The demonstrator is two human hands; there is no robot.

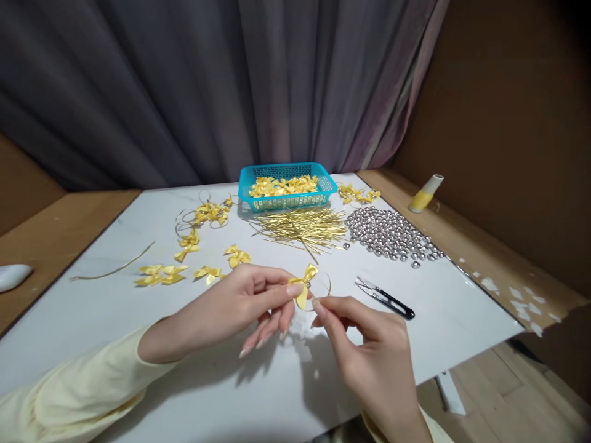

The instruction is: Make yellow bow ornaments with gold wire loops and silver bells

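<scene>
While your left hand (256, 299) pinches a yellow bow (302, 298) between thumb and finger, its other fingers hanging loose, your right hand (369, 344) closes its fingertips on a thin wire loop (329, 284) beside it, well in front of the blue basket (327, 180). A silver bead (308, 285) shows at the bow's middle, so this piece looks part-made; whether the wire is fastened, I cannot tell. As for what seems done, a looped cluster (211, 213) lies left of the basket and a smaller cluster (358, 194) just right of it, too tangled to count. Much appears left: you have loose bows (282, 185) inside the basket, a gold wire pile (302, 227) directly in front of it and a bead heap (392, 235) to its front right. Toward the basket's front left, some separate bows (159, 275) show no loops, so they probably lack their wires. Your black snips (390, 301) lie unused, to the basket's front right.
</scene>
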